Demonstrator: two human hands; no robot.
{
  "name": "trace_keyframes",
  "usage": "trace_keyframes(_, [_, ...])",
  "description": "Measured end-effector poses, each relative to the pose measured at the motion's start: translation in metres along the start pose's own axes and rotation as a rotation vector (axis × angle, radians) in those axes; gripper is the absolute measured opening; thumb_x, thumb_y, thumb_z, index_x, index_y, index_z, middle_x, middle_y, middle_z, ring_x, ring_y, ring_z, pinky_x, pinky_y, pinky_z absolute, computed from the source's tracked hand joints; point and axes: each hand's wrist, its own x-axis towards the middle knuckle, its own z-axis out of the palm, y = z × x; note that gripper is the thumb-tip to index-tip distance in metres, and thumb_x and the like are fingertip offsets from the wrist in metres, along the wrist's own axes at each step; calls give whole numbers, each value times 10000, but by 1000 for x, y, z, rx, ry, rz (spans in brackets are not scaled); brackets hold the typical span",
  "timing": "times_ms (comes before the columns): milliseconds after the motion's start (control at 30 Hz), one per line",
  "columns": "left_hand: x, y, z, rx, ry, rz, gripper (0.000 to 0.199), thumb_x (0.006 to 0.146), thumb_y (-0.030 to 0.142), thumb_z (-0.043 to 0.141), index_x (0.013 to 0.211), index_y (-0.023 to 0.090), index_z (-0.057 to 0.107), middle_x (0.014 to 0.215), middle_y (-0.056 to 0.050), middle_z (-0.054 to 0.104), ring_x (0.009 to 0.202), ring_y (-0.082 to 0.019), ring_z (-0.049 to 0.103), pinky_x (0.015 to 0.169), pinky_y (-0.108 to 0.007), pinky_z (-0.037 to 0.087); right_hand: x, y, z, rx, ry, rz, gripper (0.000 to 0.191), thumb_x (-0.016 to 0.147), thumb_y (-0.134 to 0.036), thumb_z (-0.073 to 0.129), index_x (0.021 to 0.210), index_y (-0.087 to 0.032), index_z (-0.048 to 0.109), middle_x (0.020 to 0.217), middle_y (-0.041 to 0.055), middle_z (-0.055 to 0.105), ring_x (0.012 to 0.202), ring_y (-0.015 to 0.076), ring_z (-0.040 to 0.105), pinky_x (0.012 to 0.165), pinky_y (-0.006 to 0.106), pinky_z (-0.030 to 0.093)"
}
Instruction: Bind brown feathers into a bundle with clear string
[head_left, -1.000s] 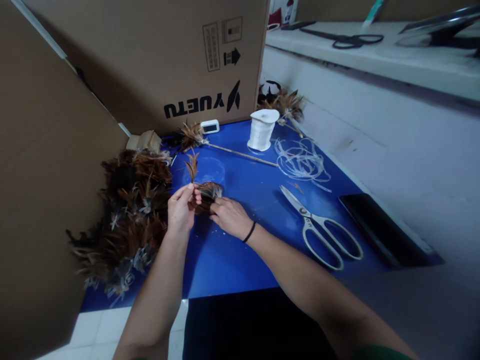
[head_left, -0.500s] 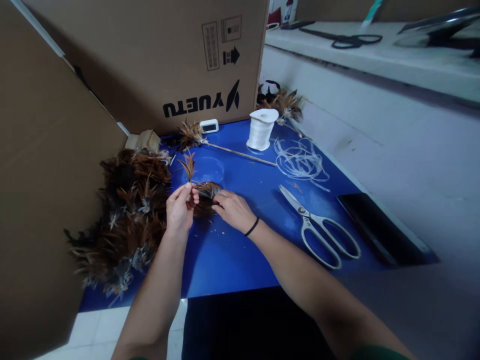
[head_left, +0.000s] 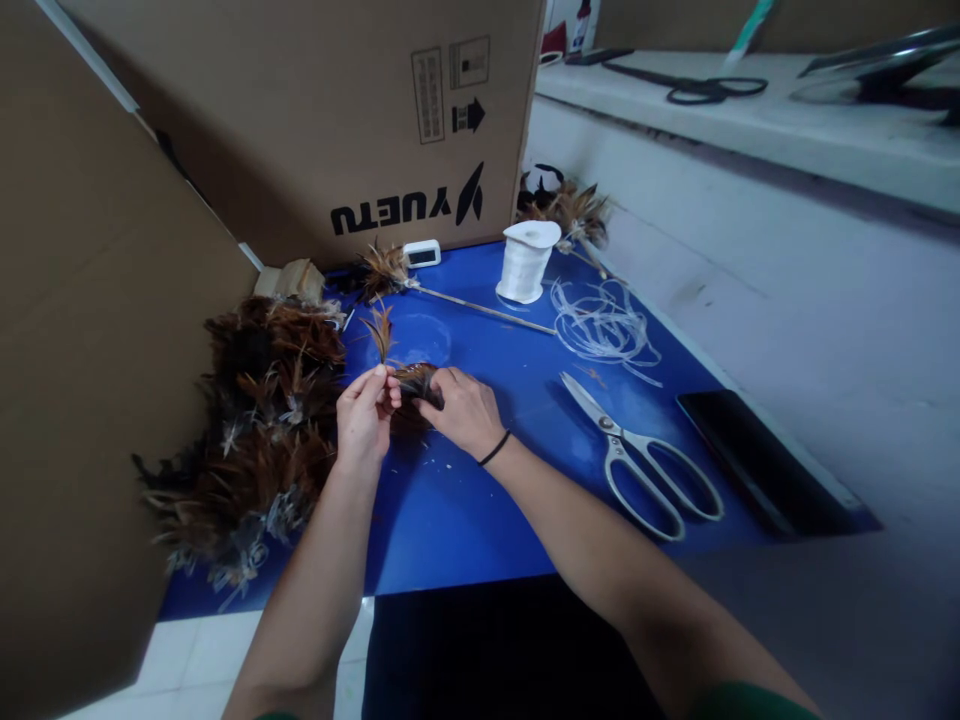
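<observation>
Between thumb and fingers my left hand (head_left: 365,412) pinches a small tuft of brown feathers (head_left: 381,332), tips pointing up. Close beside it, my right hand (head_left: 466,408) has its fingers curled round the end of a bunch of dark brown feathers (head_left: 415,382) low over the blue table (head_left: 450,535). The lower part of that bunch is hidden behind my hands. To the left lies a big pile of bundled brown and black feathers (head_left: 262,430), their pale quill ends tied.
Silver scissors (head_left: 641,455) and a black phone-like slab (head_left: 761,460) lie right. Behind are a white ribbon spool (head_left: 527,265), tangled clear strips (head_left: 604,325), a feather-tipped stick (head_left: 480,308) and a small white device (head_left: 421,254). Cardboard (head_left: 262,130) walls the back and left.
My right hand has shifted slightly left, closer round the feather bunch. The left hand keeps its pinch on the small tuft. The camera view has moved a little.
</observation>
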Motion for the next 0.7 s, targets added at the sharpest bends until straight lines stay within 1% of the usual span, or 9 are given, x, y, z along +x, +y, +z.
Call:
trace_keyframes(67, [0, 0, 1, -3, -5, 3, 192, 669, 253, 720, 765, 94, 671, 599, -8, 585, 491, -53, 512, 457, -161, 402, 2, -3, 3, -71, 3, -13, 228, 809, -389, 557, 907, -185, 585, 883, 64, 633, 797, 191, 573, 638, 277, 378])
trace_keyframes(167, [-1, 1, 1, 0, -6, -1, 191, 674, 256, 716, 768, 96, 673, 601, -7, 582, 493, -51, 509, 461, -160, 406, 2, -3, 6, -121, 7, -28, 180, 865, -285, 461, 858, -177, 605, 886, 83, 638, 822, 193, 577, 644, 276, 376])
trace_keyframes(233, [-2, 1, 1, 2, -5, -4, 196, 674, 262, 716, 772, 98, 673, 600, -7, 580, 492, -50, 507, 461, -160, 406, 2, -2, 6, -95, 32, -11, 193, 867, -256, 442, 835, -179, 617, 869, 78, 639, 806, 184, 578, 641, 269, 375])
trace_keyframes(300, [-2, 1, 2, 2, -6, -5, 197, 673, 263, 717, 772, 98, 674, 598, -7, 579, 493, -51, 508, 459, -160, 405, 3, 1, 4, -11, 76, 25, 186, 852, -254, 457, 814, -187, 627, 840, 61, 636, 760, 165, 574, 635, 259, 378])
trace_keyframes(400, [-3, 0, 2, -4, -3, -11, 199, 667, 259, 720, 769, 95, 674, 594, -6, 577, 492, -53, 510, 454, -161, 404, 5, 5, 2, 236, 146, 84, 165, 812, -242, 495, 745, -191, 637, 759, 29, 622, 670, 131, 549, 640, 245, 390])
trace_keyframes(500, [-3, 0, 3, -8, 2, -18, 202, 658, 261, 726, 761, 96, 672, 585, -3, 575, 485, -52, 507, 448, -159, 399, 9, 10, 1, 597, 176, 215, 136, 759, -262, 551, 695, -183, 643, 667, 6, 606, 584, 110, 515, 597, 237, 396])
trace_keyframes(600, [-4, 0, 4, 3, -6, -28, 206, 655, 265, 727, 762, 98, 670, 589, -5, 580, 487, -52, 511, 449, -158, 397, 11, 12, -2, 974, 134, 410, 132, 691, -305, 622, 680, -174, 636, 566, -20, 561, 492, 89, 448, 493, 225, 356])
trace_keyframes(700, [-7, -3, 7, 26, -28, -63, 222, 659, 279, 724, 780, 101, 669, 612, -12, 595, 495, -51, 515, 454, -157, 398, 11, 12, -9, 1280, 43, 519, 167, 638, -308, 673, 702, -163, 621, 562, -21, 567, 453, 67, 409, 421, 200, 290])
